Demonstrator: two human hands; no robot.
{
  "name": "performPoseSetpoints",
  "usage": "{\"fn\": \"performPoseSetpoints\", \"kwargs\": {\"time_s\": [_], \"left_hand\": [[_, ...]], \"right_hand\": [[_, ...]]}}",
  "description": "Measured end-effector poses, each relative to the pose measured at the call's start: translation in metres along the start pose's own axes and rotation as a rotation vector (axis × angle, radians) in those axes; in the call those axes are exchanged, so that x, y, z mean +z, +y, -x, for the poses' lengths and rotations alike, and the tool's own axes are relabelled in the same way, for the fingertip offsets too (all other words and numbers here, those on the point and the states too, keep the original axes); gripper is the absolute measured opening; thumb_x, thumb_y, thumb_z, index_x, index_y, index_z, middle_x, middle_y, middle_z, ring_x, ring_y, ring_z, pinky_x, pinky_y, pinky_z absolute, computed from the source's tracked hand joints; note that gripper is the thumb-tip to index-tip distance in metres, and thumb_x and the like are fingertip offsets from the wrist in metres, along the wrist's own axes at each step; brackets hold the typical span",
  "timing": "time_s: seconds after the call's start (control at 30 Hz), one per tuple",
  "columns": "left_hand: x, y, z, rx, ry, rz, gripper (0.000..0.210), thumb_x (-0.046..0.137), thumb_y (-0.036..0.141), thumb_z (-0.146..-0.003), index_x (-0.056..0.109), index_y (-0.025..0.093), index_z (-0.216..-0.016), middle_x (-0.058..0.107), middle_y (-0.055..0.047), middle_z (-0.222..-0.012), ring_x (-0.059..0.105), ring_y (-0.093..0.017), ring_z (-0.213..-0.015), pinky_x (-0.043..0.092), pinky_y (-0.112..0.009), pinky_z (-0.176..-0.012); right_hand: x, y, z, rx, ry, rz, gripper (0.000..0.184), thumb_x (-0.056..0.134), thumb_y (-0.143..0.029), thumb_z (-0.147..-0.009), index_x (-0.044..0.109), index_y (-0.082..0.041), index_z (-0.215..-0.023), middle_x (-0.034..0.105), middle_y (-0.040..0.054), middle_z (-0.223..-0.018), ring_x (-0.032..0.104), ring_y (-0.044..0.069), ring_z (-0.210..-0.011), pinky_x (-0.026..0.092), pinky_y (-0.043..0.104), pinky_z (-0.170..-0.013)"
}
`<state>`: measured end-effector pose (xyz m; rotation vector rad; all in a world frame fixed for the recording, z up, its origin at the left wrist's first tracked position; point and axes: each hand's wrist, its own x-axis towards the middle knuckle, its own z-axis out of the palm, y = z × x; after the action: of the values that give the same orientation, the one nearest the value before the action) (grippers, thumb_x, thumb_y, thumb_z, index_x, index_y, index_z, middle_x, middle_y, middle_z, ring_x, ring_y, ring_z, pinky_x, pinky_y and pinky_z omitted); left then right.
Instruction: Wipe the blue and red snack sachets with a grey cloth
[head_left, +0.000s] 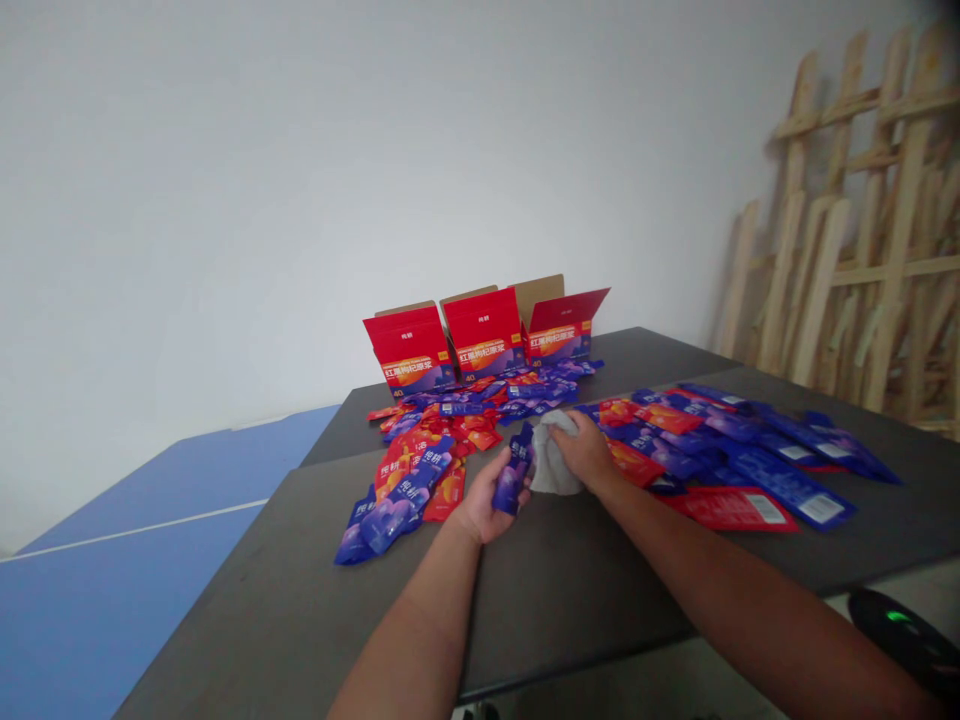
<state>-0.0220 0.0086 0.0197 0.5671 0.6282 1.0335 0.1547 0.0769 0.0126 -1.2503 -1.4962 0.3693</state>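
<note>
In my left hand is a small purple spouted pouch, held upright over the middle of the dark table, fingers around its lower part. My right hand grips a crumpled pale grey cloth just right of the pouch; the cloth's edge is close against it, and whether they touch I cannot tell. To the left lies a small pile of red and purple pouches. A larger heap of such pouches spreads to the right of my right hand, partly behind my forearm.
Three red boxes with raised flaps, a left one, a middle one and a right one, stand at the back. More pouches lie before them. A blue table adjoins on the left; wooden easels lean at right.
</note>
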Motion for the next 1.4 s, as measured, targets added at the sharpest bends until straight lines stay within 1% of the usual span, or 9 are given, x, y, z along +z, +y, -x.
{"fn": "performPoseSetpoints", "kwargs": {"time_s": [0.1, 0.23, 0.37, 0.5, 0.73, 0.93, 1.13, 1.23, 1.4], "left_hand": [[-0.003, 0.007, -0.001, 0.016, -0.054, 0.129, 0.039, 0.061, 0.048, -0.08, 0.062, 0.015, -0.1, 0.065, -0.004, -0.077, 0.057, -0.011, -0.06, 0.037, -0.019, -0.044], [-0.003, 0.009, -0.004, 0.025, 0.004, 0.165, 0.044, 0.058, 0.056, -0.078, 0.065, 0.015, -0.094, 0.066, -0.004, -0.071, 0.06, -0.015, -0.058, 0.043, -0.024, -0.048], [0.0, 0.003, -0.005, -0.065, 0.065, 0.072, 0.041, 0.058, 0.054, -0.077, 0.065, 0.014, -0.08, 0.065, -0.006, -0.066, 0.064, -0.021, -0.065, 0.049, -0.03, -0.059], [0.003, -0.003, -0.006, -0.047, 0.038, 0.018, 0.035, 0.062, 0.049, -0.077, 0.062, 0.015, -0.073, 0.062, -0.004, -0.061, 0.064, -0.019, -0.064, 0.049, -0.029, -0.063], [0.013, -0.009, -0.004, 0.065, 0.06, -0.117, 0.035, 0.063, 0.045, -0.078, 0.065, 0.016, -0.097, 0.069, -0.005, -0.08, 0.065, -0.02, -0.079, 0.048, -0.028, -0.072], [0.006, -0.011, -0.009, 0.038, 0.103, -0.178, 0.032, 0.065, 0.046, -0.076, 0.064, 0.019, -0.094, 0.059, 0.002, -0.063, 0.057, -0.012, -0.059, 0.04, -0.02, -0.052], [-0.001, 0.0, -0.006, -0.038, -0.023, -0.073, 0.027, 0.06, 0.043, -0.08, 0.06, 0.016, -0.086, 0.053, 0.0, -0.062, 0.046, -0.008, -0.048, 0.026, -0.017, -0.036], [-0.003, 0.007, -0.006, 0.044, -0.016, 0.111, 0.022, 0.058, 0.034, -0.083, 0.061, 0.014, -0.093, 0.059, -0.003, -0.073, 0.049, -0.008, -0.053, 0.034, -0.017, -0.04], [-0.006, 0.015, -0.013, 0.273, 0.262, 0.266, 0.009, 0.062, 0.013, -0.079, 0.061, 0.013, -0.088, 0.062, -0.002, -0.072, 0.057, -0.007, -0.062, 0.047, -0.015, -0.056]], "right_hand": [[-0.002, -0.008, 0.008, -0.21, -0.039, -0.047, 0.024, 0.057, -0.034, -0.079, 0.061, -0.019, -0.098, 0.062, 0.0066, -0.095, 0.058, 0.022, -0.092, 0.047, 0.038, -0.085], [0.0, -0.022, 0.033, -0.6, -0.355, -0.014, 0.027, 0.059, -0.028, -0.078, 0.063, -0.021, -0.104, 0.059, 0.0079, -0.102, 0.057, 0.021, -0.094, 0.048, 0.035, -0.084], [0.005, -0.034, 0.05, -0.757, -0.511, 0.079, 0.025, 0.063, -0.026, -0.075, 0.066, -0.024, -0.099, 0.06, 0.0058, -0.104, 0.058, 0.02, -0.089, 0.049, 0.032, -0.078], [0.006, -0.036, 0.049, -0.678, -0.443, 0.123, 0.025, 0.06, -0.024, -0.076, 0.066, -0.024, -0.101, 0.059, 0.0057, -0.106, 0.058, 0.02, -0.088, 0.049, 0.032, -0.079], [0.009, -0.025, 0.034, -0.449, -0.222, 0.034, 0.022, 0.055, -0.028, -0.082, 0.063, -0.021, -0.101, 0.057, 0.0075, -0.097, 0.056, 0.022, -0.094, 0.049, 0.037, -0.086], [0.011, -0.011, 0.019, -0.273, -0.05, 0.066, 0.02, 0.054, -0.035, -0.084, 0.064, -0.02, -0.094, 0.059, 0.008, -0.093, 0.056, 0.023, -0.092, 0.047, 0.038, -0.086], [0.01, 0.005, 0.005, -0.078, 0.027, 0.093, 0.027, 0.053, -0.043, -0.082, 0.064, -0.019, -0.088, 0.059, 0.0049, -0.082, 0.056, 0.022, -0.08, 0.047, 0.037, -0.078], [0.005, -0.001, 0.004, -0.095, 0.03, 0.038, 0.025, 0.054, -0.042, -0.082, 0.063, -0.02, -0.089, 0.06, 0.005, -0.085, 0.057, 0.022, -0.083, 0.047, 0.036, -0.079], [-0.006, -0.021, 0.015, -0.37, -0.194, -0.14, 0.017, 0.058, -0.035, -0.079, 0.062, -0.021, -0.087, 0.061, 0.0049, -0.09, 0.058, 0.021, -0.088, 0.047, 0.035, -0.082]]}}
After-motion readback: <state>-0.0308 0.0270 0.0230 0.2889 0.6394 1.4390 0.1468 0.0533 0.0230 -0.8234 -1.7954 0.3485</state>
